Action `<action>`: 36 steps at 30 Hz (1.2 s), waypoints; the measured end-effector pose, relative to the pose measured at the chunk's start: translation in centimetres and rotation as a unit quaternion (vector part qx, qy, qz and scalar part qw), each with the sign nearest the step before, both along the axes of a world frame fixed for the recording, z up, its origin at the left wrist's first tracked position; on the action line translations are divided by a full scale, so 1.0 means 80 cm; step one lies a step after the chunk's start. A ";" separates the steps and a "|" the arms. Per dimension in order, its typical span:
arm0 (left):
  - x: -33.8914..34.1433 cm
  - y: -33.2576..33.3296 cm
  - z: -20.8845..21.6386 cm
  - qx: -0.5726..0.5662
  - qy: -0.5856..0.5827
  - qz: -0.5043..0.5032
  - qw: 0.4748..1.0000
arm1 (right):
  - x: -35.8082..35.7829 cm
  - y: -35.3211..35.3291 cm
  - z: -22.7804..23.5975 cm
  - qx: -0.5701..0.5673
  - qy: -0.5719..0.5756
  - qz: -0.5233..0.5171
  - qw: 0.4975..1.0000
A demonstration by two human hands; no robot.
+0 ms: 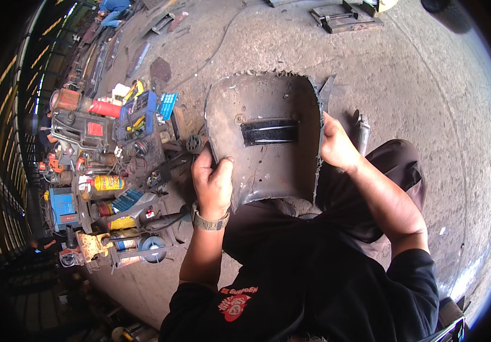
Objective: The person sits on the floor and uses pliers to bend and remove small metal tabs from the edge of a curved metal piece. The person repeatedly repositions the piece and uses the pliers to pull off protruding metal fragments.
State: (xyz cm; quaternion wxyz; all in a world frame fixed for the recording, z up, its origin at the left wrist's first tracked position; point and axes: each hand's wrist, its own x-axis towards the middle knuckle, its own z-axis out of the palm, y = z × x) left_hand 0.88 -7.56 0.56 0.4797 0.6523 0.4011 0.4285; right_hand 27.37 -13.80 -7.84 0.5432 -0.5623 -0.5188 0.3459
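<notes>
A worn grey-brown welding mask [274, 165] is held up in front of my lap, its hollow inner side facing me. It has a dark rectangular window [270, 132] in the middle and a ragged, frayed upper edge. My left hand [214, 181] grips its left rim, thumb on the inside. Round the opposite rim closes my right hand [337, 142], with most of its fingers hidden behind the shell. Just beyond that hand, a grey cylindrical tool [363, 134], perhaps an angle grinder, rests on the floor beside my right knee.
Crowded tools and cans stand at left, among them a blue tool case [136, 117], a yellow bottle [107, 182], a red cylinder [106, 108] and a blue box [63, 206]. A metal frame [345, 18] lies far ahead on the concrete floor [428, 102]. Another person [111, 11] is at far left.
</notes>
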 end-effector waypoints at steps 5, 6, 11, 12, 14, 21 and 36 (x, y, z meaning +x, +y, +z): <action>0.003 0.002 0.003 0.007 0.000 0.001 1.000 | -0.003 -0.001 -0.004 0.047 0.038 0.009 0.998; 0.003 0.002 0.003 0.003 0.001 -0.002 1.000 | -0.004 -0.001 -0.005 0.055 0.043 0.009 0.998; 0.008 -0.001 0.009 0.010 0.026 -0.018 0.999 | -0.009 -0.013 0.019 0.034 0.074 0.016 0.997; 0.011 -0.002 0.010 0.002 0.002 -0.012 1.000 | -0.011 -0.014 0.020 0.060 0.041 0.005 0.997; 0.019 -0.002 0.011 -0.015 -0.046 -0.003 0.999 | -0.011 -0.004 0.011 0.026 0.120 -0.036 0.992; 0.026 -0.002 0.006 -0.049 -0.090 0.023 0.994 | 0.000 0.000 -0.003 -0.087 0.380 -0.068 0.919; 0.015 0.005 0.001 0.024 -0.001 0.029 0.999 | -0.022 -0.030 0.039 -0.032 0.333 0.016 0.942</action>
